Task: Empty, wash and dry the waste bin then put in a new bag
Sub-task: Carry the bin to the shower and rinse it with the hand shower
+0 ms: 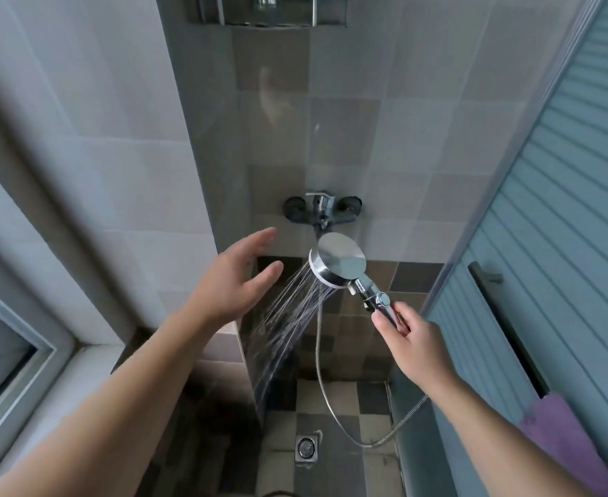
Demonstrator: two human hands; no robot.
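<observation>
The right hand (pixel 415 338) grips the handle of the shower head (pixel 337 260), fingers curled round it just below the button. Water sprays from the head's face, down and to the left, toward the floor (pixel 335 399). The hose (pixel 326 382) hangs from the handle in a loop and trails across the floor toward the right.

The left hand (pixel 231 281) is raised beside the spray, fingers straight and spread, holding nothing. Its fingertips are near the stream but apart from the head. The mixer tap (pixel 322 206) is mounted on the tiled wall just above and behind the head.

The bin is not in view. A dark shape lies low at the left of the floor, where the spray lands; whether this is the bin cannot be told.

Step in hand: most likely the wash stage, with water running and the flow or temperature being checked by the left hand. Emptying appears to be done, as a judgement only.

Next move calls for:
- Direct the spray into the bin, keeping the grip firm so the head does not twist on the hose.
- Use the free left hand to steady or tilt the bin.
- Keep runoff draining toward the drain (pixel 307 448).

A purple towel (pixel 560 432) hangs at the right, below the door handle (pixel 499 324).
</observation>
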